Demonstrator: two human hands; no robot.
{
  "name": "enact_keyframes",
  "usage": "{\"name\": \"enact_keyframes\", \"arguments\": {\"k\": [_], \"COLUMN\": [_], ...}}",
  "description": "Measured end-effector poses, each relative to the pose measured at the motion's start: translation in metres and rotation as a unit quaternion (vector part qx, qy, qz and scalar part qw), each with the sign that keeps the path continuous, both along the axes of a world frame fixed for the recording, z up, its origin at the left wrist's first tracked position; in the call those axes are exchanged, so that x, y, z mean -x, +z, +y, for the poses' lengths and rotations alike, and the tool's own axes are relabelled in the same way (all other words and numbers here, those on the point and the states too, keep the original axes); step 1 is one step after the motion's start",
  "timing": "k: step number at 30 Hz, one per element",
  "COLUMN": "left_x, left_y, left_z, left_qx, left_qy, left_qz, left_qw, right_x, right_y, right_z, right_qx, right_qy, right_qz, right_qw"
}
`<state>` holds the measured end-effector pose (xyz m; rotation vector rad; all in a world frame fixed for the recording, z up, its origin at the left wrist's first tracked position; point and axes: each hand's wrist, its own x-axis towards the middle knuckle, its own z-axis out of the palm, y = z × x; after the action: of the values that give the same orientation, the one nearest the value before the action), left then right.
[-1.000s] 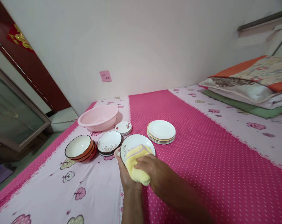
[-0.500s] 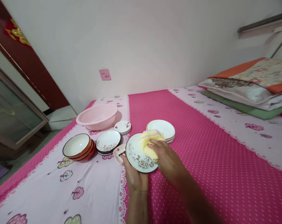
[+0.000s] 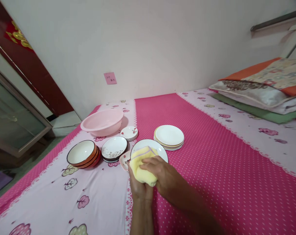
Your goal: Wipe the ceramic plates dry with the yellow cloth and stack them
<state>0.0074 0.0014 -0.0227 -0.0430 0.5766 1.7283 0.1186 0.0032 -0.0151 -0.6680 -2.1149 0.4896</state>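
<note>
My left hand [image 3: 138, 189] grips a white plate [image 3: 154, 146] by its near rim and holds it just above the bed cover. My right hand [image 3: 160, 174] presses a folded yellow cloth [image 3: 140, 164] against the near half of that plate. The cloth hides the plate's flower pattern. A small dish [image 3: 124, 158] with red marks lies just left of the held plate.
A stack of plain white plates [image 3: 169, 135] sits beyond my hands on the pink dotted cover [image 3: 211, 156]. To the left are patterned plates [image 3: 113, 148], orange bowls [image 3: 83, 154], small saucers [image 3: 129, 133] and a pink basin [image 3: 101, 120]. Folded bedding [image 3: 262, 88] lies far right.
My right hand has drawn the yellow cloth from the plate's far edge back to its near half, covering the flower pattern. The plate has tipped flatter toward me.
</note>
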Motion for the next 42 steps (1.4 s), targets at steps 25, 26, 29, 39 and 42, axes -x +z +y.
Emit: {"name": "enact_keyframes", "arguments": {"k": [25,26,29,39,42], "left_x": [0.014,0.011,0.001,-0.020,-0.016], "left_y": [-0.001,0.000,0.004,-0.001,-0.001], "left_z": [0.004,0.003,0.000,0.005,0.006], "left_qx": [0.034,0.025,-0.001,0.022,0.012], "left_qy": [0.043,0.020,-0.014,0.013,0.025], "left_qz": [0.052,0.039,0.011,0.003,0.029], "left_qw": [0.997,0.999,1.000,1.000,0.999], "right_x": [-0.012,-0.008,0.005,-0.003,-0.007], "right_y": [0.009,0.009,0.003,-0.013,-0.005], "right_z": [-0.011,-0.010,0.001,0.039,0.038], "right_qx": [-0.033,-0.028,-0.007,-0.012,0.031], "right_qy": [-0.008,-0.003,-0.018,-0.202,-0.231], "right_qz": [-0.047,-0.039,-0.028,-0.090,-0.149], "right_qw": [0.998,0.999,0.999,0.975,0.961]}}
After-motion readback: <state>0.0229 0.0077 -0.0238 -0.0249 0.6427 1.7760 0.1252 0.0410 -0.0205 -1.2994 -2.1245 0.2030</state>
